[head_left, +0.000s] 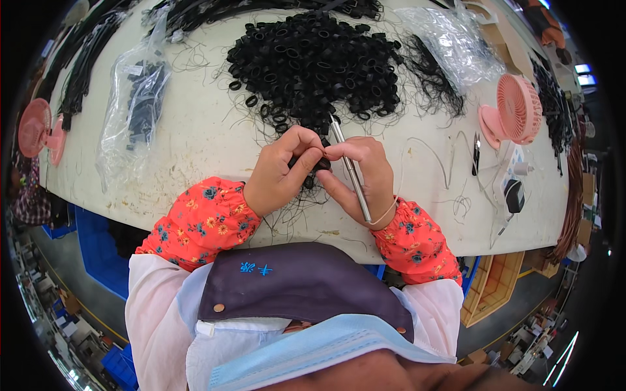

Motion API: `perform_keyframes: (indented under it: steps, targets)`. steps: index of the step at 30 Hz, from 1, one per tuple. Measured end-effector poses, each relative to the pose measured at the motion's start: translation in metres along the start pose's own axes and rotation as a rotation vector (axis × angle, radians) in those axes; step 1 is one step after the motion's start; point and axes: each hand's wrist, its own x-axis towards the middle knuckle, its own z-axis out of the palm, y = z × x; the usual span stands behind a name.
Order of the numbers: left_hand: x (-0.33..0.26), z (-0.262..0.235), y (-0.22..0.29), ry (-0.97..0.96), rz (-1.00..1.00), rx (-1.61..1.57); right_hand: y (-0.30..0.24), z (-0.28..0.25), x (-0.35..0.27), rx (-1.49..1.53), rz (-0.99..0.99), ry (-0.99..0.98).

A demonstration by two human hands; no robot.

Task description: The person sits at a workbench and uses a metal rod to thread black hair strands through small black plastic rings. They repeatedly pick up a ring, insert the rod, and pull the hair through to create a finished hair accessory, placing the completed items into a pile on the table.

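Near the front of the table both my hands meet at the fingertips. My left hand [279, 168] is closed, pinching a small black loop [322, 164] that is partly hidden by the fingers. My right hand [368, 171] grips a slim silver pen-shaped tool [353, 171], tilted with its tip pointing away from me; a thin pale cord runs by the wrist. The right thumb and index finger also come up to the loop. Just beyond lies a large heap of black strap loops [313, 62], some straying toward my hands. Loose black threads [287, 218] lie beneath them.
Clear plastic bags lie at left [134, 98] and far right [450, 42]. Pink fans stand at the left [36, 127] and right [518, 107] edges. Small black snips [476, 154] rest near a corded black device [514, 195]. Black straps [195, 23] line the back.
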Motion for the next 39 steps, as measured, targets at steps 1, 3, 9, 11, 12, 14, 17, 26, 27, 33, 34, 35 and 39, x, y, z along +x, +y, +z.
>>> perform_keyframes:
  steps: [1, 3, 9, 11, 12, 14, 17, 26, 27, 33, 34, 35, 39]
  targets:
    - [0.000, 0.001, -0.001, -0.002, 0.010, 0.006, 0.000, -0.001, -0.001, -0.012, -0.006, -0.016]
    - [0.000, -0.002, -0.002, -0.010, 0.016, 0.040, 0.001, -0.003, -0.001, -0.001, 0.020, 0.001]
    - [0.006, -0.009, -0.005, -0.053, 0.024, 0.110, 0.003, -0.015, 0.004, -0.024, 0.139, 0.156]
    - [0.012, -0.008, -0.012, 0.059, 0.220, 0.183, 0.006, -0.017, 0.005, -0.070, 0.104, 0.169]
    - [0.014, -0.008, -0.012, 0.117, 0.317, 0.223, 0.006, -0.017, 0.005, -0.089, 0.086, 0.175]
    - [0.009, -0.014, 0.003, 0.139, 0.107, 0.067, 0.007, -0.018, 0.006, -0.124, 0.053, 0.173]
    - [0.010, -0.020, 0.010, 0.172, 0.023, -0.126, 0.006, -0.019, 0.005, -0.167, 0.005, 0.168]
    - [0.005, -0.006, -0.010, -0.006, 0.173, 0.196, 0.006, -0.013, 0.007, -0.194, -0.172, 0.069]
    - [0.004, -0.002, -0.009, -0.009, 0.162, 0.232, 0.006, -0.012, 0.007, -0.180, -0.180, 0.062]
    - [0.005, -0.010, -0.001, -0.039, 0.061, 0.262, 0.010, -0.011, 0.005, -0.119, -0.163, 0.063]
    - [0.005, -0.010, -0.001, -0.036, 0.089, 0.271, 0.010, -0.011, 0.005, -0.106, -0.147, 0.060]
    - [0.005, -0.011, 0.000, -0.032, 0.117, 0.279, 0.009, -0.011, 0.005, -0.091, -0.130, 0.057]
    - [0.006, -0.008, -0.007, -0.006, 0.130, 0.147, 0.007, -0.011, 0.005, -0.073, -0.102, 0.038]
